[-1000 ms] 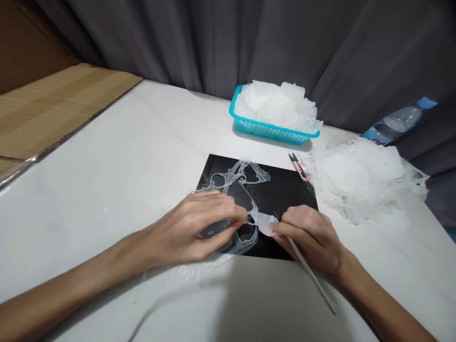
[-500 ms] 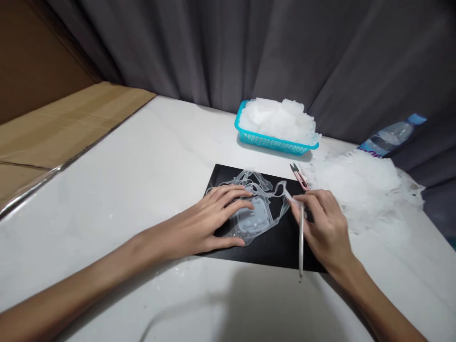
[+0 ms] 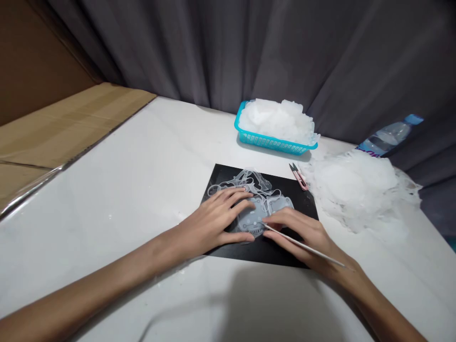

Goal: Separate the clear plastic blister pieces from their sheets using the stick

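My left hand [image 3: 223, 216] lies open, fingers spread, on a translucent, flexible-looking sheet piece [image 3: 249, 218] with small round marks and holes. Thin clear loops and strips [image 3: 249, 180] of the same material trail behind it. A second translucent panel [image 3: 280, 204] sits to its right, partly behind my right hand. My right hand [image 3: 302, 232] is closed on a thin pale stick-like tool [image 3: 309, 248], its tip by the right edge of the first piece. Fingers hide part of both pieces. Everything rests on a black mat [image 3: 256, 254].
Pink-handled thread snips [image 3: 299, 178] lie at the mat's back right corner. Behind stands a turquoise basket [image 3: 274, 143] heaped with whitish translucent pieces. A pile of similar material [image 3: 359, 190] and a water bottle [image 3: 388, 135] are at right. Cardboard [image 3: 71, 128] borders the left.
My right hand has moved left and in toward the piece, and the tool has swung from pointing at me to slanting right. The raised strip by it now lies down. My left hand barely shifted.
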A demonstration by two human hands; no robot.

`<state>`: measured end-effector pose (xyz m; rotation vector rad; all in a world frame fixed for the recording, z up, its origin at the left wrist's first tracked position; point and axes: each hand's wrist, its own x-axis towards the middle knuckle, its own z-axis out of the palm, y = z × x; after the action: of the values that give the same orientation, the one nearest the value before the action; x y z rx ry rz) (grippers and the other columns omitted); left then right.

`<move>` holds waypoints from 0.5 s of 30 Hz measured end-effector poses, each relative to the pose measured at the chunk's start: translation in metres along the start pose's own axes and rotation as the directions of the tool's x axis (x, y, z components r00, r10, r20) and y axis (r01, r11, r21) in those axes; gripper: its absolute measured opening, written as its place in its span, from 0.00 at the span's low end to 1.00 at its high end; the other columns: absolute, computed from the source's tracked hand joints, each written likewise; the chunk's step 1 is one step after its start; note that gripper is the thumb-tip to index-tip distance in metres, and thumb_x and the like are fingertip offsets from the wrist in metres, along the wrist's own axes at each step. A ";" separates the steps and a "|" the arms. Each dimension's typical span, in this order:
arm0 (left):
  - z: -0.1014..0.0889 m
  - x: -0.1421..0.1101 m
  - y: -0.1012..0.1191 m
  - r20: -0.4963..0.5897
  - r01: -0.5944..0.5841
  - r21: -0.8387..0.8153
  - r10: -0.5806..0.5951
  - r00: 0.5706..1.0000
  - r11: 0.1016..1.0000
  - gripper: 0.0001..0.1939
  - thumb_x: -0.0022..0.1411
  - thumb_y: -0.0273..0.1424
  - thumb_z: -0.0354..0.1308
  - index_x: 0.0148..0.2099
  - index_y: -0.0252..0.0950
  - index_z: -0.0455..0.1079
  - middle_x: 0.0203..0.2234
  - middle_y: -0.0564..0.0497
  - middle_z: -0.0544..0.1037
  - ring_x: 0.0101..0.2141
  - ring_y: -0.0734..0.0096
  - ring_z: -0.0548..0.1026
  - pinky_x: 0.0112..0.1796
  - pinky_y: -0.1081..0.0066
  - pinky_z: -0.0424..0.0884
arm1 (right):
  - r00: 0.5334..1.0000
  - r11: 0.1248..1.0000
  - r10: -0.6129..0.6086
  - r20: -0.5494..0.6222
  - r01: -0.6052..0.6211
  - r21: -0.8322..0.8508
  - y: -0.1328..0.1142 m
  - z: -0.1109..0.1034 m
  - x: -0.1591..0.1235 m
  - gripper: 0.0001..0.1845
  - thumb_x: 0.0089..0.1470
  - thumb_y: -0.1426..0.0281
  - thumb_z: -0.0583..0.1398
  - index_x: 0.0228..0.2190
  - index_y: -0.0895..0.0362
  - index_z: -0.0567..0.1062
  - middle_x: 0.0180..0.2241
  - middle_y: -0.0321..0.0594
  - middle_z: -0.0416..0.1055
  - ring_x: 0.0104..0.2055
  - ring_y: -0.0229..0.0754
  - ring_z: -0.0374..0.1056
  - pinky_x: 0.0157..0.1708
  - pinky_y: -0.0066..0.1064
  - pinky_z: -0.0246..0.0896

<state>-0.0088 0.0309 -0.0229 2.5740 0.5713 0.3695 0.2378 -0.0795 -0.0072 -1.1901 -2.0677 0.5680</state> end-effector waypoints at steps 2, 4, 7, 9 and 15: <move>-0.002 0.000 -0.007 0.022 -0.005 -0.014 0.005 1.000 1.000 0.33 0.66 0.55 0.61 0.66 0.44 0.67 0.67 0.44 0.69 0.70 0.45 0.59 0.67 0.46 0.57 | 0.999 0.996 0.024 0.027 -0.026 0.088 0.002 0.002 0.002 0.10 0.67 0.70 0.63 0.49 0.53 0.77 0.44 0.41 0.77 0.45 0.41 0.75 0.47 0.33 0.72; -0.006 -0.001 -0.016 0.052 -0.012 -0.033 0.014 0.999 0.999 0.35 0.65 0.55 0.62 0.68 0.47 0.66 0.69 0.46 0.66 0.71 0.45 0.55 0.68 0.45 0.54 | 0.998 0.987 0.052 0.033 -0.056 0.152 0.006 0.003 0.008 0.07 0.66 0.69 0.63 0.46 0.53 0.78 0.43 0.40 0.78 0.46 0.41 0.75 0.49 0.34 0.71; -0.012 0.000 -0.027 0.098 -0.006 -0.065 0.013 0.995 0.998 0.36 0.63 0.55 0.64 0.69 0.51 0.66 0.72 0.48 0.61 0.73 0.42 0.49 0.69 0.43 0.52 | 0.997 0.971 0.040 0.063 -0.053 0.232 0.013 0.002 0.022 0.06 0.67 0.68 0.63 0.43 0.53 0.81 0.44 0.41 0.79 0.48 0.42 0.75 0.51 0.37 0.71; -0.017 0.001 -0.032 0.135 0.015 -0.081 -0.004 0.991 0.997 0.35 0.63 0.54 0.65 0.69 0.52 0.66 0.73 0.48 0.59 0.74 0.40 0.47 0.68 0.41 0.51 | 0.995 0.958 0.015 0.097 -0.042 0.285 0.016 0.001 0.029 0.06 0.67 0.68 0.63 0.41 0.54 0.81 0.43 0.41 0.79 0.48 0.43 0.75 0.51 0.38 0.71; -0.030 0.005 -0.039 0.245 0.086 -0.112 -0.056 0.968 0.990 0.35 0.63 0.56 0.63 0.68 0.54 0.65 0.75 0.51 0.53 0.74 0.41 0.42 0.69 0.39 0.49 | 0.980 0.953 0.104 0.172 -0.148 0.265 0.019 0.001 0.030 0.03 0.64 0.68 0.65 0.38 0.55 0.80 0.40 0.39 0.79 0.43 0.41 0.75 0.49 0.36 0.70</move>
<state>-0.0275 0.0762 -0.0165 2.4270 0.5332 0.0621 0.2378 -0.0440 -0.0099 -1.1472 -1.9668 1.0058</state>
